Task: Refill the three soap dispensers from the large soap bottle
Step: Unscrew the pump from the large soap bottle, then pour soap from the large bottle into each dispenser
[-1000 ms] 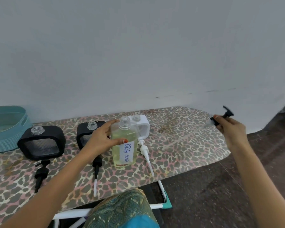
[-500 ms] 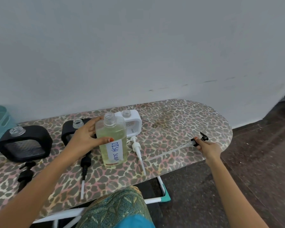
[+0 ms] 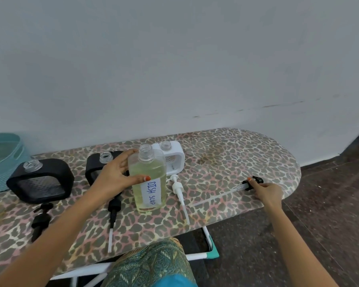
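The large clear soap bottle [image 3: 148, 179], uncapped, labelled "DISH SOAP" and holding yellowish liquid, stands on the leopard-print board [image 3: 226, 162]. My left hand [image 3: 114, 175] grips its left side. Behind it stand three open dispensers: a black one [image 3: 40, 181] at left, a second black one [image 3: 97, 164] partly behind my hand, and a white one [image 3: 173, 157]. At the board's right end my right hand [image 3: 266, 190] pinches the bottle's black pump [image 3: 252, 181], whose long clear tube lies flat on the board.
Three dispenser pumps lie on the board: a black pump [image 3: 39, 220] at front left, another black pump [image 3: 113, 210] and a white pump [image 3: 178, 188]. A teal basket [image 3: 2, 160] sits at far left. The wall runs close behind. Dark floor lies to the right.
My right hand came down from the air with the black pump and laid it flat at the board's right end. My left hand kept its grip on the bottle.
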